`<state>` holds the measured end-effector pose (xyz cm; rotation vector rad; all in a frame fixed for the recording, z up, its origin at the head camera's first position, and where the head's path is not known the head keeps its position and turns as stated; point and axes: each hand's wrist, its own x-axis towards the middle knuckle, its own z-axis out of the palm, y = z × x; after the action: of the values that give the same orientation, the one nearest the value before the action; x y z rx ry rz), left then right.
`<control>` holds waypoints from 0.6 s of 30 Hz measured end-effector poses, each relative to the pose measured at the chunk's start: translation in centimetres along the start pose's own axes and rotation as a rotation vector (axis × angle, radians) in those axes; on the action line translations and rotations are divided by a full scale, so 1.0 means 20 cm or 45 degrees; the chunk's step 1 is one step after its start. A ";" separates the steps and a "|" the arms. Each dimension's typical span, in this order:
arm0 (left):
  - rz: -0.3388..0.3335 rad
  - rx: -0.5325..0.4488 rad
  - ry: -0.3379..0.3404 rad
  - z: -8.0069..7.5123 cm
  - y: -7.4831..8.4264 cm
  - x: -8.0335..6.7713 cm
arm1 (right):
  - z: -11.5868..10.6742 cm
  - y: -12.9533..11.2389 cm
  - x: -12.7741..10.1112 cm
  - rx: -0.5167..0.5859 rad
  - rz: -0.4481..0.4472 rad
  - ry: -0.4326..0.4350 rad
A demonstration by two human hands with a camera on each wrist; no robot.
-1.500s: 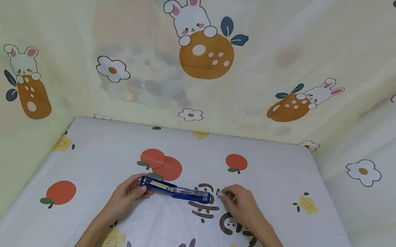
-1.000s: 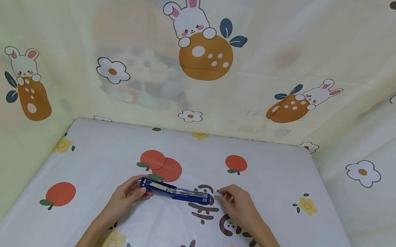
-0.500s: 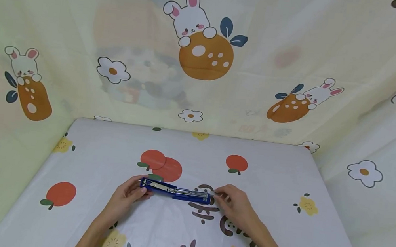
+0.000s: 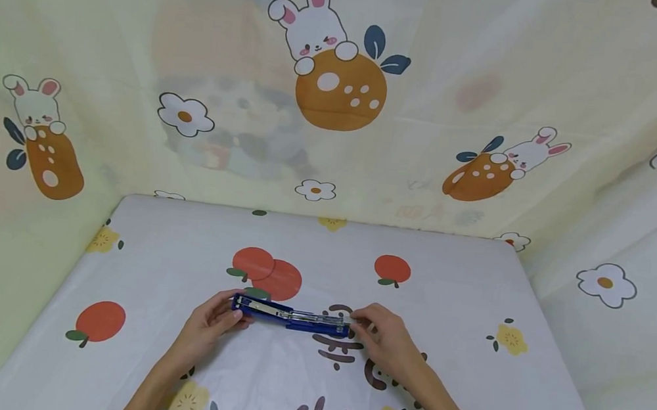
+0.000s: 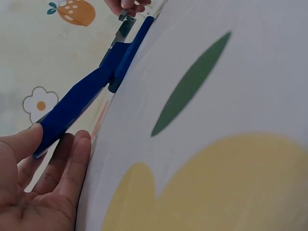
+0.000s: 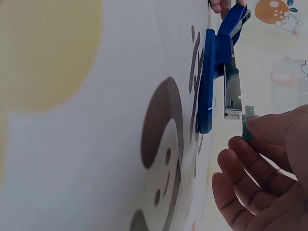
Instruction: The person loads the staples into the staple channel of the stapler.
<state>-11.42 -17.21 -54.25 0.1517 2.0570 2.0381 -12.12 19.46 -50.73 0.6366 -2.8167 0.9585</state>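
Over the past second and a half, we watch the right hand [image 4: 392, 343] close in from three o'clock on the long blue stapler [image 4: 317, 323], its thumb and index finger pinching a small grey metal strip of staples [image 6: 244, 126]. The gap we saw earlier narrows until the strip sits just beside the front tip of the silvery metal magazine [image 6: 232, 91]; we cannot tell whether they touch. That, we judge, brings the staples to the point of loading. The left hand [image 4: 213, 322] pinches the folded-back cap at nine o'clock and holds its place. We find the stapler toward six o'clock in the head view, low over the white fruit-print tablecloth [image 4: 324, 251], its long axis running from nine o'clock to just past three, front end pointing at the right hand.
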 end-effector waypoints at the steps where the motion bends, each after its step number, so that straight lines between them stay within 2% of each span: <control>1: -0.003 -0.001 0.002 0.00 0.00 0.00 | 0.00 0.00 0.00 0.003 -0.007 0.000; 10: -0.015 0.010 0.005 0.00 0.01 0.00 | 0.02 -0.01 0.01 -0.024 -0.073 0.020; 18: -0.010 0.014 0.006 0.00 0.01 0.00 | 0.04 -0.02 0.02 -0.039 -0.069 0.020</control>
<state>-11.34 -17.23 -54.07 0.1408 2.0684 2.0252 -12.29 18.51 -50.98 0.6955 -2.7794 0.9058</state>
